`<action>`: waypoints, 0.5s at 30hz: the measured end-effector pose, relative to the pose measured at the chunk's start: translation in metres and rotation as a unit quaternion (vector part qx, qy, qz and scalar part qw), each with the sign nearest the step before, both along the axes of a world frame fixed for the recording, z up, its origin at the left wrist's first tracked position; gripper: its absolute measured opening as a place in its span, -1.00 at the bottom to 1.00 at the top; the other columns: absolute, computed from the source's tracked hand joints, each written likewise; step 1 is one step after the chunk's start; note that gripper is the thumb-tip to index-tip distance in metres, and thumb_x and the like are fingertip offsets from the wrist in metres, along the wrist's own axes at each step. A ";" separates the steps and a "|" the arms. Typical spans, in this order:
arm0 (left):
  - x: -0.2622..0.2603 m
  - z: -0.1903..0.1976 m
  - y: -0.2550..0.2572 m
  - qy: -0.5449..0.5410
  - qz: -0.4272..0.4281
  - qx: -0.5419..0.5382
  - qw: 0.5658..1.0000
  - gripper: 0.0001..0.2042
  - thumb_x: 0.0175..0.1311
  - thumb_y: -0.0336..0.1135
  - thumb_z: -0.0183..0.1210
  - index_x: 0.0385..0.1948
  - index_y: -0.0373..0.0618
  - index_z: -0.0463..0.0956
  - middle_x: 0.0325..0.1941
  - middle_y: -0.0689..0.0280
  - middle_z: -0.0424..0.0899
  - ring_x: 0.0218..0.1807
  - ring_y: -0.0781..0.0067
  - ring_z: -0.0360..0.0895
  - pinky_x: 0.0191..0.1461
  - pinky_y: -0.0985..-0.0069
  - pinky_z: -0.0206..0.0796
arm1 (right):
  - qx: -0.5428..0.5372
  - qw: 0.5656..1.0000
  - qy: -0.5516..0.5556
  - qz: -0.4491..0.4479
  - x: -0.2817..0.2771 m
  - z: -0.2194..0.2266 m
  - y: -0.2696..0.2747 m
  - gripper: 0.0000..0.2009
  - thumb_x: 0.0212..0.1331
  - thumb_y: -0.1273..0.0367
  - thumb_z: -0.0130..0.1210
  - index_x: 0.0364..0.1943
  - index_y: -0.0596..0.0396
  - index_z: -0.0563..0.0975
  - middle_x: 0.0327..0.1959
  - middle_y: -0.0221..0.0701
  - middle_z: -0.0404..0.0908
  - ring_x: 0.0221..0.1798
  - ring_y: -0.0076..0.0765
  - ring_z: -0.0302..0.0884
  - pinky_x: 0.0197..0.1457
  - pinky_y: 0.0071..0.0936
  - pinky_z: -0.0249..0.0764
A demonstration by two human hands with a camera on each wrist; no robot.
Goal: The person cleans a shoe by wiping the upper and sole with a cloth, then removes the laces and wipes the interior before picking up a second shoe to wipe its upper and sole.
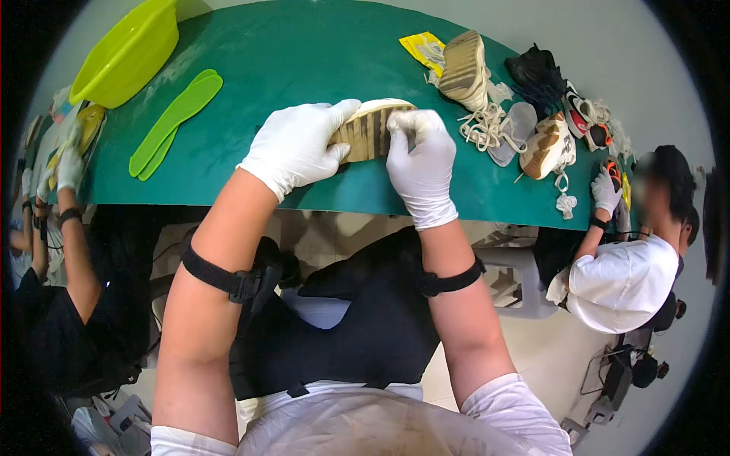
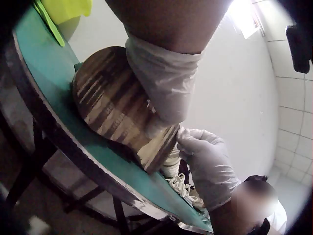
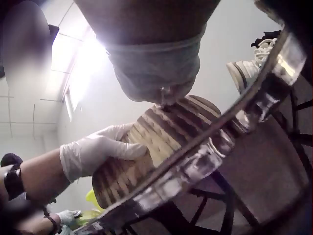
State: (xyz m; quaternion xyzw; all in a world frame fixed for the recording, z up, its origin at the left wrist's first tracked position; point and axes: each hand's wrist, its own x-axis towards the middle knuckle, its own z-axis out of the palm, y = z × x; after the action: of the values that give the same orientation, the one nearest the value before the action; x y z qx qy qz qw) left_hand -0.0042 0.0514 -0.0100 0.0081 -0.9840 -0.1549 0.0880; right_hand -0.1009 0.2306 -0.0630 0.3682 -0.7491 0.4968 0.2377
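Both hands wear white gloves. In the head view a shoe sole (image 1: 366,135) with brown and dark stripes is held near the table's front edge, its striped underside facing up. The left hand (image 1: 298,146) grips its left end, thumb on the near side. At its right end is the right hand (image 1: 423,158), fingers curled in and touching the sole's edge. The left wrist view shows the striped sole (image 2: 115,105) between the left hand (image 2: 164,88) and the right hand (image 2: 208,164). In the right wrist view the left hand's thumb lies across the sole (image 3: 161,134).
Green insoles (image 1: 173,125) and a lime basin (image 1: 125,53) are on the left of the green table (image 1: 281,61). To the right lie a striped-soled shoe (image 1: 464,72), a yellow packet (image 1: 422,50), laces, a brown-white shoe (image 1: 549,148) and black cloth (image 1: 536,74). People are at both sides.
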 end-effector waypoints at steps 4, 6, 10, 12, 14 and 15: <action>-0.002 -0.006 -0.002 0.015 -0.007 -0.004 1.000 -0.43 0.20 -0.20 0.37 0.30 0.05 0.48 0.02 0.07 0.74 0.00 -0.11 0.69 0.04 0.10 0.57 | 0.089 0.996 -0.005 -0.025 0.006 -0.025 0.012 -0.92 0.11 0.59 0.17 -0.37 0.12 0.56 -0.32 -0.16 0.59 -0.24 0.10 0.63 -0.14 -0.08 0.58; -0.001 -0.005 -0.003 0.012 -0.008 -0.004 1.000 -0.43 0.20 -0.20 0.36 0.31 0.05 0.48 0.02 0.06 0.74 0.00 -0.11 0.69 0.04 0.11 0.57 | 0.156 0.987 -0.020 -0.041 0.006 -0.038 0.020 -0.93 0.11 0.57 0.18 -0.35 0.11 0.58 -0.32 -0.15 0.61 -0.24 0.10 0.63 -0.12 -0.09 0.59; 0.000 -0.005 0.000 0.026 -0.006 -0.018 0.999 -0.50 0.22 -0.22 0.32 0.24 0.07 0.48 -0.10 0.08 0.75 -0.05 -0.06 0.71 0.01 0.11 0.58 | 0.106 0.992 -0.067 -0.019 0.001 -0.042 0.023 -0.93 0.08 0.57 0.20 -0.37 0.12 0.61 -0.35 -0.16 0.62 -0.24 0.11 0.64 -0.11 -0.09 0.59; 0.000 -0.005 0.000 0.025 -0.008 -0.016 1.000 -0.50 0.22 -0.21 0.32 0.24 0.07 0.48 -0.11 0.08 0.75 -0.05 -0.07 0.71 0.01 0.11 0.57 | 0.097 0.986 -0.138 -0.019 0.000 -0.041 0.025 -0.96 0.15 0.53 0.27 -0.40 0.12 0.63 -0.40 -0.22 0.66 -0.35 -0.10 0.67 -0.19 -0.23 0.60; -0.002 -0.004 -0.002 0.027 -0.006 -0.015 1.000 -0.50 0.22 -0.21 0.32 0.24 0.08 0.48 -0.11 0.08 0.75 -0.06 -0.07 0.71 0.01 0.10 0.57 | 0.064 0.984 -0.167 -0.022 0.007 -0.026 0.025 -0.93 0.18 0.52 0.30 -0.42 0.12 0.63 -0.41 -0.26 0.67 -0.41 -0.25 0.64 -0.24 -0.33 0.58; -0.002 -0.003 -0.001 0.027 -0.005 -0.016 0.999 -0.50 0.22 -0.21 0.31 0.23 0.08 0.48 -0.11 0.08 0.75 -0.06 -0.07 0.71 0.01 0.10 0.57 | 0.031 0.979 -0.201 -0.025 0.010 -0.021 0.023 -0.89 0.22 0.50 0.33 -0.44 0.12 0.63 -0.42 -0.30 0.69 -0.46 -0.40 0.62 -0.29 -0.43 0.56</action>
State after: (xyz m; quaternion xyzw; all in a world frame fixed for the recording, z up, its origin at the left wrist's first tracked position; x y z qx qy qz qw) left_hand -0.0062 0.0501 -0.0131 -0.0028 -0.9836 -0.1398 0.1142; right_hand -0.0905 0.2537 -0.0843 0.2495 -0.8056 0.5309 0.0832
